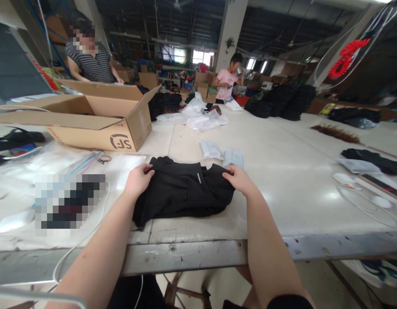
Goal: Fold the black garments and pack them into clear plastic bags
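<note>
Two bare hands grip a folded black garment [183, 191] lying at lower centre of the frame, close to the near edge of a long pale worktable [282, 171]. The left hand [137, 180] has its fingers curled over the garment's upper left corner, thumb on top; the right hand [238, 178] pinches the upper right corner, fingers closed on the cloth. A small white label shows near the garment's middle. The fabric appears soft, limp and light: it would likely sag and unfold if lifted at one point, so the two far corners or a folded edge offer the surest hold. The tabletop looks smooth and slightly glossy, with a scuffed metal rim. Two flat plastic packets [220, 153] lie just beyond the garment. An open cardboard box [98, 116] stands at upper left, with a person in a striped shirt [89, 60] behind it. Another person in a pink shirt [227, 81] stands at upper centre beside stacks of dark clothing [282, 101]. The setting is a warehouse-like workroom.
</note>
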Available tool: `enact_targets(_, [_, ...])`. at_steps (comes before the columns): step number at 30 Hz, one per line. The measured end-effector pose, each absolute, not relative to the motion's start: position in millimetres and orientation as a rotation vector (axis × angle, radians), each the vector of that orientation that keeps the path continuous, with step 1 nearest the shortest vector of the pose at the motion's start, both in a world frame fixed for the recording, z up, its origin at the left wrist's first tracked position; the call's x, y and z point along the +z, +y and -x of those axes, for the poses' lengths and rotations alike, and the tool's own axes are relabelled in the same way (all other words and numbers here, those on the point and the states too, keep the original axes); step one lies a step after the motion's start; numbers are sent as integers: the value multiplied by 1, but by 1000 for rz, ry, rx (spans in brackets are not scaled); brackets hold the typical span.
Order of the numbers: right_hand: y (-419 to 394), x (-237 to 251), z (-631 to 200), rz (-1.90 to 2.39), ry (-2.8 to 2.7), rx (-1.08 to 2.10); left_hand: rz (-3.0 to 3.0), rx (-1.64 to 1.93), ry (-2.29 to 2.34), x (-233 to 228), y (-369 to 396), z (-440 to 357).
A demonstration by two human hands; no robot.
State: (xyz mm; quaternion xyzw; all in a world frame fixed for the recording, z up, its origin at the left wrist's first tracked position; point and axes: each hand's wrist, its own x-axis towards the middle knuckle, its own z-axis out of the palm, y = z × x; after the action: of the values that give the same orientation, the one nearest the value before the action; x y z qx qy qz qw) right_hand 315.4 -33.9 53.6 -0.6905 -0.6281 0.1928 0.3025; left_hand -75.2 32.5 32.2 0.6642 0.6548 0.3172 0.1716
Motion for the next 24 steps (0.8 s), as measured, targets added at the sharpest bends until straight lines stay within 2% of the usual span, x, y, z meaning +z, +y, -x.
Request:
enact_targets(3, [-32,53,-315,1759,-1551,536,-1964,1131,1913,43,24,72])
enact_targets(5, [-31,53,-313,1812,-1489,410,-2167,1174,1895,53,12,67])
enact_targets(6, [-32,54,-312,1841,-1480,317,-2293,1111,1805,58,4,64])
enact_targets(9, [-40,64,-310,1840,-1570,193,-2520,462,1171,70,-19,51])
enact_targets(12, [-55,79,-305,1659,-1929,625,-2528,29,1141,72,-35,43])
enact_targets(15, [-66,87,-297,1435,-2330,971,-2502,-85,1301,71,-37,47])
enact_targets(19, [-67,86,-295,1410,-2437,920,-2452,-1,1182,81,-32,64])
enact_targets(23, [-67,89,-304,1264,-2345,936,-2509,516,1098,99,-29,79])
enact_targets(24, [-69,91,-306,1238,-2343,983,-2484,551,1085,102,-29,83])
